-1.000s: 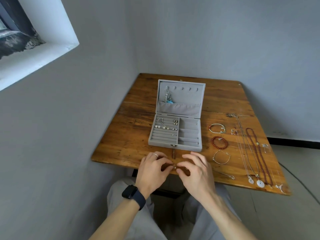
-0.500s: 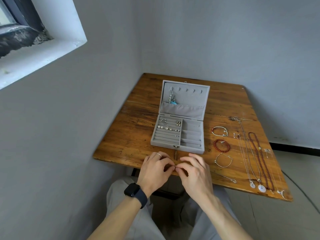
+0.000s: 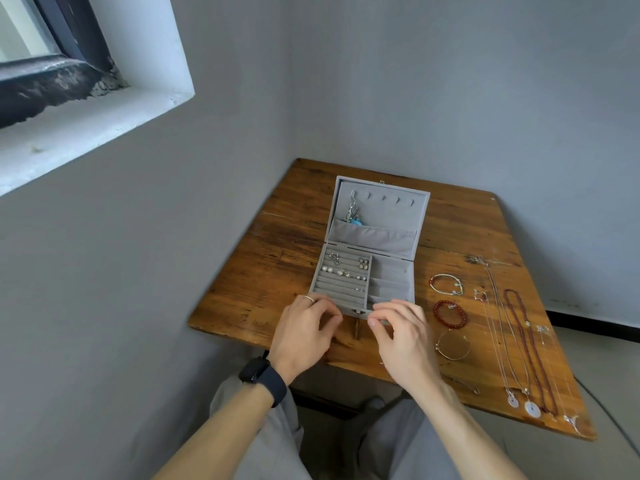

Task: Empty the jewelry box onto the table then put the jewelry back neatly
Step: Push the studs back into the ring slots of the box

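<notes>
In the lower centre the left hand (image 3: 304, 332) and the right hand (image 3: 403, 336) are hovering just before the jewelry box (image 3: 393, 271), fingers pinching something too fine to tell; the box is standing open mid-frame on the table (image 3: 277, 265), earrings (image 3: 341, 271) sitting in its left rows; bracelets (image 3: 449, 313) and necklaces (image 3: 526, 348) are lying at the right, likely waiting their turn.

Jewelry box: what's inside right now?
Earrings sit in its left ridged slots; a chain with a turquoise piece hangs inside the lid. The pocket hides its contents; the left hand and right hand cover the front edge.
</notes>
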`<state>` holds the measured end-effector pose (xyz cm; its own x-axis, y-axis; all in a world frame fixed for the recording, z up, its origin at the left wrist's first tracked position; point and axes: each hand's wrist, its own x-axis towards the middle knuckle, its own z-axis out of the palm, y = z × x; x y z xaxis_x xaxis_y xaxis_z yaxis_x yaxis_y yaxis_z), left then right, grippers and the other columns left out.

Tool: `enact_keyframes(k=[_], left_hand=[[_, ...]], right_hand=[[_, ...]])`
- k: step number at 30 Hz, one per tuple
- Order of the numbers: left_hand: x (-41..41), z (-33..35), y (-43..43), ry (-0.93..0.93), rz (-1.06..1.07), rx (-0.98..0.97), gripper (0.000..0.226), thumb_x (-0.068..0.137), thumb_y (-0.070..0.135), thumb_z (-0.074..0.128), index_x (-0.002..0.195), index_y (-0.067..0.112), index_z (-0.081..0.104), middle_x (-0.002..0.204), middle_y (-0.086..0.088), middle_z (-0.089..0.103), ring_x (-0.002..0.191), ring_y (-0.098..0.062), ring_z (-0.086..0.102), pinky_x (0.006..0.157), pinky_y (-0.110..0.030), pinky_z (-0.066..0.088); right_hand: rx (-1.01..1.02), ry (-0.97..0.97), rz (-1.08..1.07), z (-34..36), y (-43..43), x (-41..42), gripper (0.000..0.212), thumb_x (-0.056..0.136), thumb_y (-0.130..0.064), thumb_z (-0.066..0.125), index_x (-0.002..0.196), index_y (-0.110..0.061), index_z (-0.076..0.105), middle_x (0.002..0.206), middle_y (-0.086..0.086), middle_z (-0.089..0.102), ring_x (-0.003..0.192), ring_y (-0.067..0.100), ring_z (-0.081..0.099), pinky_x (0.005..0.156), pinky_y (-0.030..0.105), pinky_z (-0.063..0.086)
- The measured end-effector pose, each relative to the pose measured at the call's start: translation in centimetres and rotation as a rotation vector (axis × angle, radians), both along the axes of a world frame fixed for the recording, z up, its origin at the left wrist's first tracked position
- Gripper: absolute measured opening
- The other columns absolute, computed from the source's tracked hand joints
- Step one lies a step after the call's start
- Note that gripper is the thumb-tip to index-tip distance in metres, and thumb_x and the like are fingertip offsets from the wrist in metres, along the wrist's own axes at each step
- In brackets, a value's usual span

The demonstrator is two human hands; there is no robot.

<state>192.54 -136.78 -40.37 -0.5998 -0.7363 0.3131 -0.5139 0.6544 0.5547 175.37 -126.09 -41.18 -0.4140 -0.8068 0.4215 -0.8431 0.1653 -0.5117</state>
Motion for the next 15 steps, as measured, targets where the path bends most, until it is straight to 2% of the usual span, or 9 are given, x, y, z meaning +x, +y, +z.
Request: enact_keyframes(k=[2,4,7,10,15], left_hand=[[-0.5,1.3,-1.9,-0.016,0.061,-0.007,0.012,0.095,0.032,0.064,0.101,0.028,0.072,0.115,0.011,0.061,0.112,-0.009,0.052,0.092,-0.034,0.047],[-1.4,2.4,-3.6,-0.110,0.106,-0.005,0.014,0.096,0.035,0.061,0.103,0.030,0.072,0.113,0.009,0.060,0.111,-0.012,0.052,0.090,-0.034,0.046],[-2.9,3.4,-5.3,-0.260,0.126,0.006,0.015,0.097,0.037,0.058,0.103,0.032,0.071,0.113,0.005,0.058,0.112,-0.017,0.051,0.087,-0.034,0.040],[-4.2,3.7,-6.2,-0.366,0.117,0.030,0.016,0.097,0.036,0.056,0.105,0.033,0.070,0.118,0.001,0.059,0.116,-0.021,0.050,0.090,-0.037,0.039],[-5.2,3.5,-7.1,-0.419,0.133,0.073,0.018,0.096,0.034,0.055,0.104,0.034,0.070,0.122,0.001,0.058,0.119,-0.021,0.048,0.094,-0.039,0.038]], right_hand=[[0.014,0.011,-0.001,0.9,-1.7,-0.8,0.010,0.089,-0.021,0.072,0.096,-0.018,0.078,0.108,-0.009,0.070,0.111,0.011,0.051,0.096,0.027,0.042],[0.050,0.042,0.012,1.5,-3.6,-1.3,0.012,0.091,-0.023,0.070,0.098,-0.019,0.078,0.111,-0.007,0.070,0.114,0.015,0.052,0.097,0.027,0.038],[0.131,0.074,0.039,2.1,-6.1,-1.3,0.014,0.093,-0.027,0.067,0.101,-0.021,0.078,0.117,-0.006,0.068,0.120,0.017,0.049,0.101,0.035,0.041],[0.214,0.113,0.059,1.9,-7.9,-1.1,0.019,0.095,-0.030,0.063,0.107,-0.023,0.076,0.125,-0.008,0.064,0.128,0.016,0.042,0.103,0.038,0.040],[0.308,0.153,0.080,1.5,-9.4,-1.3,0.025,0.098,-0.033,0.056,0.114,-0.025,0.074,0.132,-0.008,0.060,0.134,0.017,0.034,0.106,0.040,0.037]])
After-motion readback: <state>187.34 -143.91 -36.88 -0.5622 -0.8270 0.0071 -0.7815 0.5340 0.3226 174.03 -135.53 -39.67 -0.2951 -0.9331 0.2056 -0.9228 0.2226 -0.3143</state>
